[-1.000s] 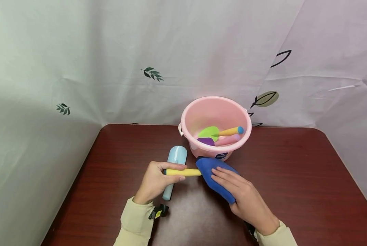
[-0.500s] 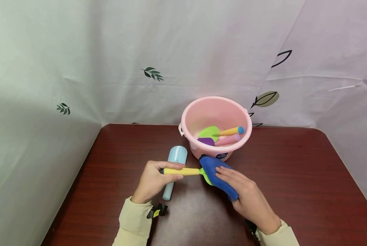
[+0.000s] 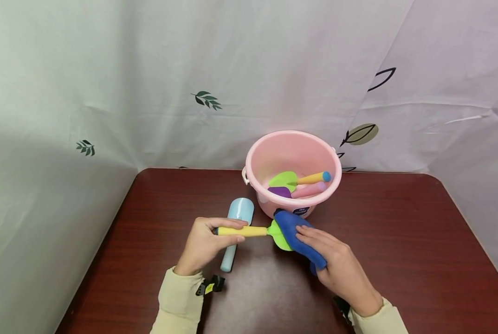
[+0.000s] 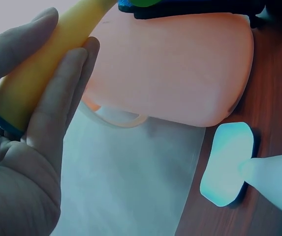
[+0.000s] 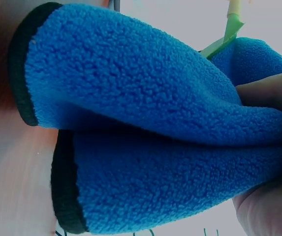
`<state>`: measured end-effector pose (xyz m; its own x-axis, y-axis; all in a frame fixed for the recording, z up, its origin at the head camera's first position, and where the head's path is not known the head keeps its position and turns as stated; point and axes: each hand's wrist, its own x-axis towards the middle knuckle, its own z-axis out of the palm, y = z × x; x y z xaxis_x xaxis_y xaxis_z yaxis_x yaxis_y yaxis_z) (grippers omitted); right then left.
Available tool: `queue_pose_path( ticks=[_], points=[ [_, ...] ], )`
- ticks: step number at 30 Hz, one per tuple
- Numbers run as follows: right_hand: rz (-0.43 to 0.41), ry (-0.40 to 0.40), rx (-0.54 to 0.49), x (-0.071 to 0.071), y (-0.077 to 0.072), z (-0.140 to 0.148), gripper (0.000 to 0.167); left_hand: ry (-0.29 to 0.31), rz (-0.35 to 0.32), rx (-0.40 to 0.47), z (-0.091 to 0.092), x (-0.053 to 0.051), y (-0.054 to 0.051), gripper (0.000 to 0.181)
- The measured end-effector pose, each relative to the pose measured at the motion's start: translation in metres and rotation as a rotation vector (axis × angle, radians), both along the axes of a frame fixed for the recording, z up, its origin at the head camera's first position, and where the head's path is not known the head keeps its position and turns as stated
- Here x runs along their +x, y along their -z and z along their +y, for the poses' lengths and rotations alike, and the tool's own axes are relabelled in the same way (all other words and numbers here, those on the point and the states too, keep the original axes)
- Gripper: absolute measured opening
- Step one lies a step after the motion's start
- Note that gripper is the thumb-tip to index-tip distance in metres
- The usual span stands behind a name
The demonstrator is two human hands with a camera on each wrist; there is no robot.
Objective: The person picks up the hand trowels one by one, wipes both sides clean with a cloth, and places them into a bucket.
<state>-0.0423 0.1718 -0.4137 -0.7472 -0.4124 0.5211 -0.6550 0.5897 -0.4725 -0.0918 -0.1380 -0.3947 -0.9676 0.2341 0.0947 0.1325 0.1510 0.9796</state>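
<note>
My left hand [image 3: 200, 246] pinches the yellow handle of a toy shovel [image 3: 253, 231], thumb on one side and fingers on the other. Its blade is bright green, and its far part is hidden under a blue cloth [image 3: 294, 232]. That cloth is in my right hand [image 3: 340, 266], with the fingers lying over it and the blade beneath. In the right wrist view, the fleecy cloth [image 5: 121, 73] with black edging is folded between thumb and fingers. The left wrist view has the yellow handle [image 4: 47, 64] lying along the fingers.
A pink bucket [image 3: 290, 155] stands just beyond the hands. Inside lie a green shovel [image 3: 283, 180] with an orange handle and a purple one [image 3: 280, 191] with a pink handle. A light blue scoop [image 3: 241, 209] lies on the dark red table [image 3: 399, 241], partly under the left hand.
The cloth has slid to the right along the blade, uncovering more green near the handle. My left hand and the shovel have shifted slightly left.
</note>
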Motion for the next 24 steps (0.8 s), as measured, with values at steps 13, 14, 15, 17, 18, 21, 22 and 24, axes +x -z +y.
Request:
queue_pose_path(
  ticks=[13, 14, 15, 17, 18, 21, 22, 24],
  points=[
    [0.025, 0.058, 0.026, -0.001, -0.003, 0.002, 0.067, 0.004, 0.024, 0.039, -0.008, 0.0, -0.002, 0.025],
    [0.025, 0.059, 0.027, -0.001, -0.003, 0.003, 0.066, 0.002, 0.024, 0.039, -0.009, -0.001, -0.002, 0.025],
    [0.025, 0.063, 0.029, -0.002, -0.003, 0.003, 0.065, 0.001, 0.024, 0.042, -0.009, -0.001, -0.002, 0.025],
    [0.023, 0.074, 0.032, -0.002, -0.003, 0.004, 0.063, -0.003, 0.021, 0.044, -0.011, -0.001, -0.002, 0.024],
    [0.022, 0.079, 0.032, -0.002, -0.003, 0.004, 0.062, -0.006, 0.017, 0.044, -0.011, -0.001, -0.002, 0.023],
    [0.013, 0.099, 0.036, -0.002, -0.002, 0.005, 0.059, -0.016, 0.006, 0.048, -0.013, -0.001, -0.002, 0.023],
    [0.007, 0.106, 0.038, -0.002, -0.002, 0.005, 0.059, -0.018, 0.004, 0.048, -0.014, -0.001, -0.002, 0.023],
    [-0.003, 0.12, 0.041, -0.002, -0.002, 0.005, 0.058, -0.018, 0.001, 0.049, -0.015, -0.001, -0.002, 0.023]
  ],
)
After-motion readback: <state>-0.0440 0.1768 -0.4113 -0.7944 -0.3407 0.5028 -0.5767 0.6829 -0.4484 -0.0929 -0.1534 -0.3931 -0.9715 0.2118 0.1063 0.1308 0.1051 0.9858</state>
